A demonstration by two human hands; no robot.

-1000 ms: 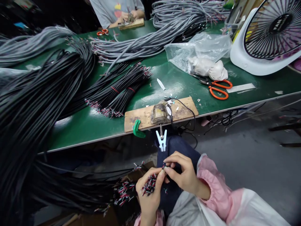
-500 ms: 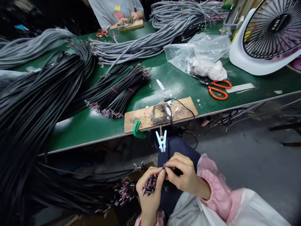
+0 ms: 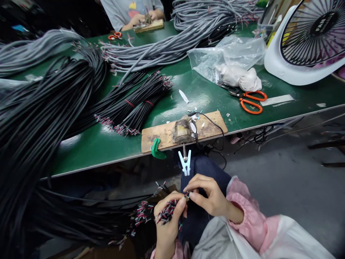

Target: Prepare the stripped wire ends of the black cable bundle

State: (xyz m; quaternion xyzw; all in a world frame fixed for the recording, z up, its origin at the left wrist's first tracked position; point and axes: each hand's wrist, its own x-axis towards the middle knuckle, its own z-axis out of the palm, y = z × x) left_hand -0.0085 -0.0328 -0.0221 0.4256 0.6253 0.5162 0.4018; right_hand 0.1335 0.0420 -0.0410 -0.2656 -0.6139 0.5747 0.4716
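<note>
Above my lap, my left hand [image 3: 167, 230] is closed around a bundle of thin black cables [image 3: 165, 213], whose red, white and black wire ends poke out between thumb and fingers. The thumb and forefinger of my right hand [image 3: 211, 196] pinch a single cable end [image 3: 186, 195] at the tips of the left fingers. Just above the hands, a light blue clothes peg [image 3: 185, 162] sits on a metal rod that sticks out from a wooden board [image 3: 156, 133] at the table edge. Fine detail at the fingertips is too small to make out.
A green clamp [image 3: 157, 149] sits on the board. Piles of black cables [image 3: 61, 97] and grey cables [image 3: 161, 54] lie on the green table [image 3: 107, 154]. Orange-handled scissors [image 3: 252, 100], a plastic bag [image 3: 205, 63] and a white fan [image 3: 277, 64] are at right. Another person's hands [image 3: 145, 18] work opposite.
My left hand has shifted slightly left and down with the cable bundle. My right forefinger has moved a little left, and its thumb now sits slightly lower.
</note>
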